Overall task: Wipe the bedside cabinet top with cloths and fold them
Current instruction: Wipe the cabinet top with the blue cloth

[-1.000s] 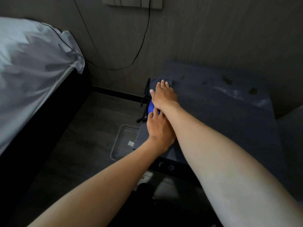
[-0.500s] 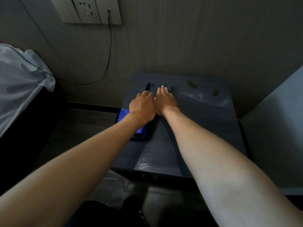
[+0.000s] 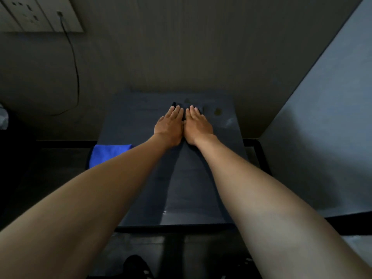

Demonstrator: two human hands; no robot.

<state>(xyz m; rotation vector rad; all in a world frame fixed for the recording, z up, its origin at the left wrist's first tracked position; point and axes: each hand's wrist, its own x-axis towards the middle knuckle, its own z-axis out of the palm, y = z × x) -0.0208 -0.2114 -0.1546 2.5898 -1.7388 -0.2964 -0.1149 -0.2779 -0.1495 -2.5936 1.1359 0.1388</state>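
Observation:
The dark grey bedside cabinet top (image 3: 191,178) fills the middle of the head view. My left hand (image 3: 170,127) and my right hand (image 3: 198,126) lie flat on it side by side, palms down, thumbs touching, near the far edge. A dark cloth (image 3: 184,114) shows between and just beyond the fingers; most of it is hidden under both hands. A folded blue cloth (image 3: 108,156) lies at the cabinet's left edge, partly covered by my left forearm and touched by neither hand.
Dark spots (image 3: 218,111) and a wet sheen (image 3: 229,122) mark the far right of the top. A wall socket (image 3: 40,17) with a black cable (image 3: 75,67) is at the upper left. A pale bed surface (image 3: 322,117) stands on the right, against the cabinet.
My left hand has left the blue cloth, moved right and flattened beside my right hand. The view has swung so the cabinet sits in the centre.

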